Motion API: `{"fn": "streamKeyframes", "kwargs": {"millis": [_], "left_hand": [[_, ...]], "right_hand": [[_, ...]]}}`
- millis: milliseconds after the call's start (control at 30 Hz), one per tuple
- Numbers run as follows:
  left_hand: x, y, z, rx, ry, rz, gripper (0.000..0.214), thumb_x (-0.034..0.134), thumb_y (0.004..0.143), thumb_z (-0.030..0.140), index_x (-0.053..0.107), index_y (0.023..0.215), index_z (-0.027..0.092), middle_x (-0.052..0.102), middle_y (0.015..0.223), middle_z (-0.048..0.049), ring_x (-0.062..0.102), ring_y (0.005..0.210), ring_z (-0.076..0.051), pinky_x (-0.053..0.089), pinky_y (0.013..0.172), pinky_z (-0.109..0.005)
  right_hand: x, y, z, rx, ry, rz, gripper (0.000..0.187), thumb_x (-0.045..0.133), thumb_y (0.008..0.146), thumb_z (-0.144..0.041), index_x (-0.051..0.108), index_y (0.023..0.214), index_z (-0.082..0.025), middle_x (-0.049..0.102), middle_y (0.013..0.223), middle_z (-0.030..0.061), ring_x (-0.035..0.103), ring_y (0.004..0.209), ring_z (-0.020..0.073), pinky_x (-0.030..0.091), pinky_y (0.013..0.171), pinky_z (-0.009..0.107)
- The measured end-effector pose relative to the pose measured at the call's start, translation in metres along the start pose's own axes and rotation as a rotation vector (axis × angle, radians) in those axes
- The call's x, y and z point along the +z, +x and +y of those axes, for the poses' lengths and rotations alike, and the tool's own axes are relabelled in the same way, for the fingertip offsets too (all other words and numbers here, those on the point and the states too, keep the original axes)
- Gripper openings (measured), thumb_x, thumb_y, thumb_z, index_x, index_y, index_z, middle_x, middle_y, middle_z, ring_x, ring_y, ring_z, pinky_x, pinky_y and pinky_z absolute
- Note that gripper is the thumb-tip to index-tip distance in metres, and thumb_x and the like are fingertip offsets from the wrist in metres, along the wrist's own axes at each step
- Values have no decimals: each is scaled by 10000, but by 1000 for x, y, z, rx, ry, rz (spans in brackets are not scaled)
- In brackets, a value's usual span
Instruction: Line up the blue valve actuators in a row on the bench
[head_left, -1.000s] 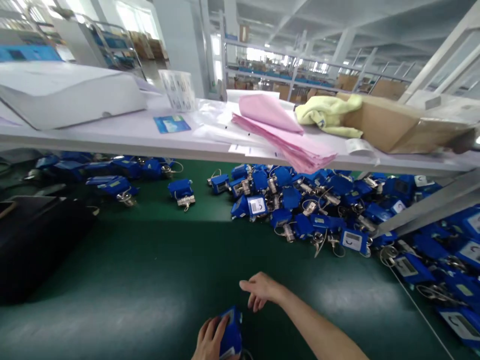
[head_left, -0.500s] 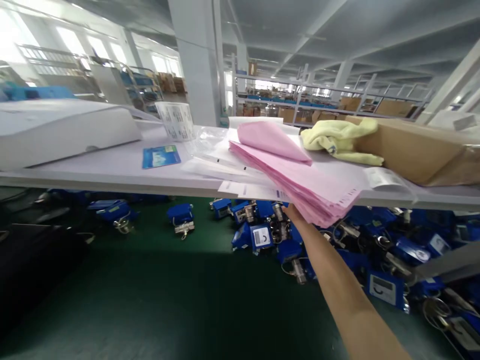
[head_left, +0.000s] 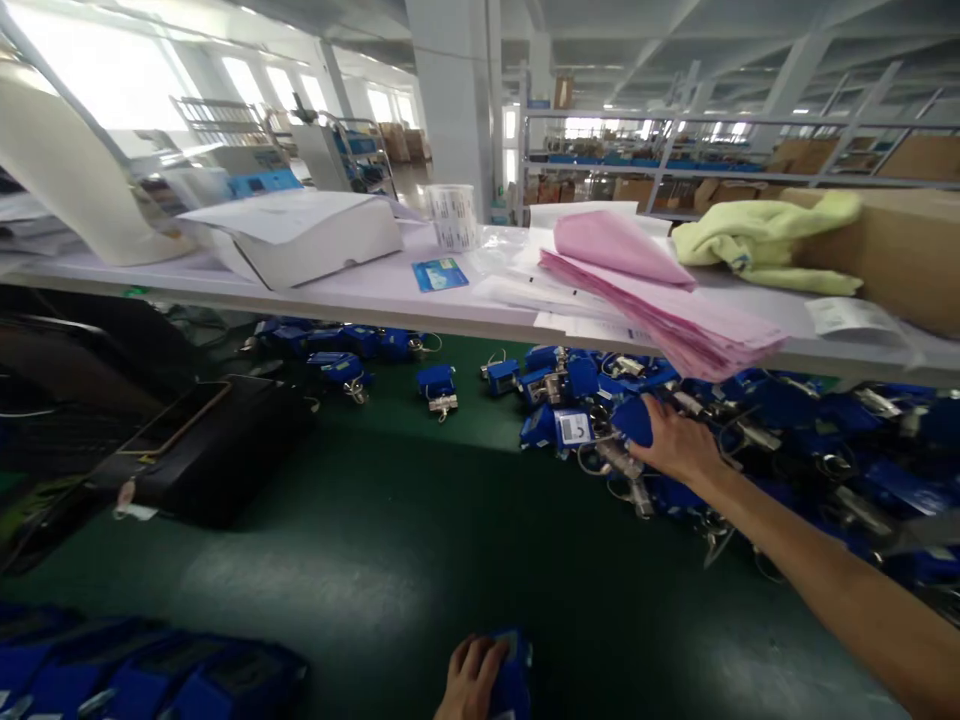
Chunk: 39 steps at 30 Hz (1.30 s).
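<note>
My right hand (head_left: 679, 445) reaches out over the pile of blue devices (head_left: 757, 430) on the green table and closes on one blue device (head_left: 634, 418) at the pile's near edge. At the bottom edge of the view my left hand (head_left: 471, 680) grips another blue device (head_left: 511, 680) against the green mat. The pile lies under a white shelf (head_left: 360, 295), and metal fittings and wire loops stick out among the devices.
A stack of pink papers (head_left: 660, 300) overhangs the shelf edge just above my right hand. A yellow cloth (head_left: 757, 240), a cardboard box (head_left: 900, 255) and a white box (head_left: 300, 235) lie on the shelf. A black case (head_left: 202, 450) sits at left, more blue devices (head_left: 135, 680) bottom left.
The view has swung left and down. My right hand came back from under the pink papers onto the pile and gripped a blue device. My left hand is in view again.
</note>
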<state>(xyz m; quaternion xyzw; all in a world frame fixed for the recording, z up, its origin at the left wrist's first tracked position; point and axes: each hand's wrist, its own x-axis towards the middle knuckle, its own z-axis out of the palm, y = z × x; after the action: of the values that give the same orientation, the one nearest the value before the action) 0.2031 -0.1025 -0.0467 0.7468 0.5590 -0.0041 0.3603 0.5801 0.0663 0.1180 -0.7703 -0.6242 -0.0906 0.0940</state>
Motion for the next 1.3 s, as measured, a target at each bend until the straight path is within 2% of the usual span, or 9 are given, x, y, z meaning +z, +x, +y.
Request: {"fn": "streamKeyframes", "kwargs": {"millis": [167,433,567,667,733,833,967,1100,1300], "left_hand": [[-22,-14,22,14,-9,-8,710,585,683,294,384,1360,223,373,1410,-78,270,1343,-297,331,1073,-441],[-10,-19,20,145,212,138,748,616,741,318,275,1388,163,285,1454,-119,163,1387,-300,249,1122,-468],[-9,-20,21,241,290,133,745,622,763,266,234,1390,160,295,1434,-121,201,1364,-284,298,1098,-419],[-16,-19,21,292,309,90,716,624,754,210,258,1370,185,416,1336,-94,321,1284,-263,354,1047,-378],[-20,-17,21,315,314,67,722,620,734,154,267,1362,201,453,1295,-82,377,1222,-253,367,1024,-367],[-22,-16,20,336,333,52,700,550,727,61,273,1357,186,457,1279,-95,395,1183,-248,361,1015,-367],[-20,-15,20,327,345,58,634,446,759,25,278,1353,170,460,1249,-98,403,1154,-237,368,996,-356],[-18,-16,22,307,334,59,644,442,759,30,266,1359,182,455,1246,-95,397,1157,-240,385,980,-350],[-23,-17,22,325,320,40,606,435,806,75,276,1365,247,462,1226,-78,399,1160,-218,399,959,-324]], "right_hand": [[9,-129,-23,54,29,-531,587,609,731,-402,435,1236,-161,650,996,154,644,882,318,445,743,387],[43,-274,-37,560,187,-706,610,522,818,-475,367,1242,-66,621,1048,238,645,928,319,495,751,401],[37,-314,-6,465,490,-933,921,587,717,-622,231,1378,-89,526,1240,222,585,1073,317,484,858,410],[37,-331,11,248,458,-867,1245,779,545,-489,-4,1460,-169,291,1443,198,380,1288,350,384,1005,447],[43,-336,11,143,414,-746,1270,793,552,-412,-68,1463,-208,188,1484,176,318,1323,347,333,1051,459],[54,-335,2,115,452,-660,1155,756,624,-408,-15,1464,-229,240,1447,167,424,1242,322,367,1026,452],[59,-320,-5,253,593,-635,1062,712,650,-520,73,1449,-235,353,1377,141,453,1208,307,379,1002,445],[55,-300,-2,399,882,-843,777,609,764,-507,240,1389,-229,415,1355,125,480,1187,259,413,957,409],[48,-274,-2,329,1030,-1178,608,588,794,-382,379,1343,-225,555,1245,105,614,989,180,506,769,293]]}}
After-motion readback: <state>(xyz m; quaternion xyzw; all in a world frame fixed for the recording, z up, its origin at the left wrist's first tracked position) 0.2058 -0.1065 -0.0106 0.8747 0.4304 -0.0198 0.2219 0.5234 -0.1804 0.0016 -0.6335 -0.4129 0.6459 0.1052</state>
